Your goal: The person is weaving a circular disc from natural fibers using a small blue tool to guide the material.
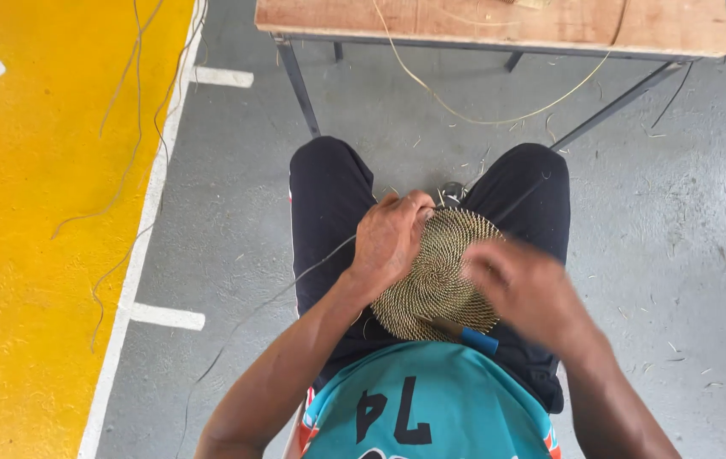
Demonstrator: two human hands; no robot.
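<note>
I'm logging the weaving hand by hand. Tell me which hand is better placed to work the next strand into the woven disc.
Probably the right hand: it hovers free and blurred over the woven disc, near the blue-handled tool. The left hand grips the disc's edge, steadying it.

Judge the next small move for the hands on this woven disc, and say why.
Probably the right hand, blurred in motion over the disc's edge, should draw the loose strand snug against the outer coil. The left hand grips the round woven disc on the lap, and a blue-handled tool rests at its near rim. Whether the right hand holds anything cannot be told.
</note>
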